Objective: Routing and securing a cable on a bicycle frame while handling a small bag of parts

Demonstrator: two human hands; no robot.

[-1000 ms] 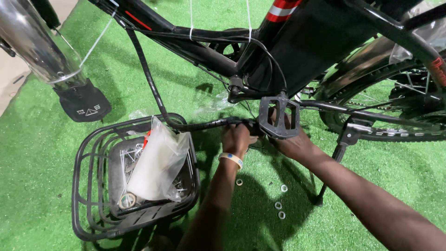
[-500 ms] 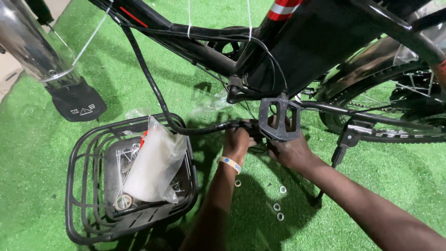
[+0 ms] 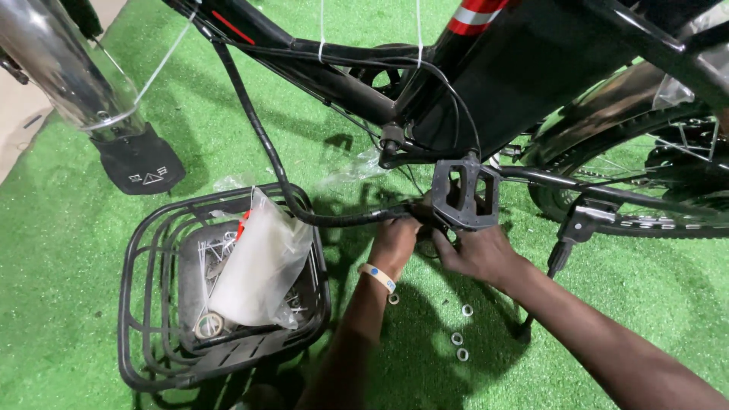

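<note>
Both hands under the bicycle frame: left hand clenched around the black cable, right hand grasping beneath the black pedal, which hides its fingers. Small washers on green turf just below. Left of the fingers, black wire basket holds a white plastic bag and tape roll.

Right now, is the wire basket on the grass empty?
No, the black wire basket holds a white plastic bag and a small roll of tape.
</note>
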